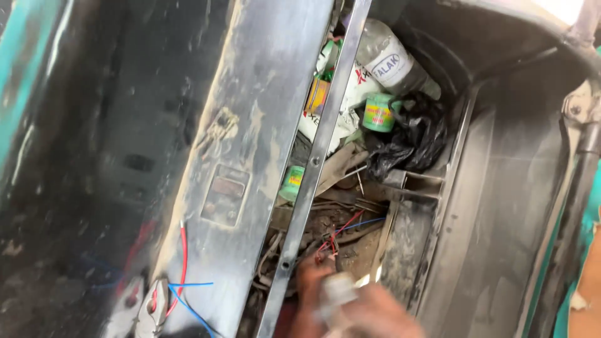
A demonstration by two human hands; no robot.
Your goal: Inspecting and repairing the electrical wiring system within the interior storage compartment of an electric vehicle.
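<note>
Red and blue thin wires (341, 233) lie tangled in the dusty open compartment (350, 206), just above one blurred hand (350, 307), which grips a small pale cylinder-shaped object (338, 291); whether this hand is left or right cannot be told. Probably the hand should move slowly and keep the bundle free from the long grey metal bar (316, 156). These wires look thin, bent and dirty.

Bare hands (350, 310), blurred at the lower edge, grimy fingers, no gloves, no sleeves visible
</note>
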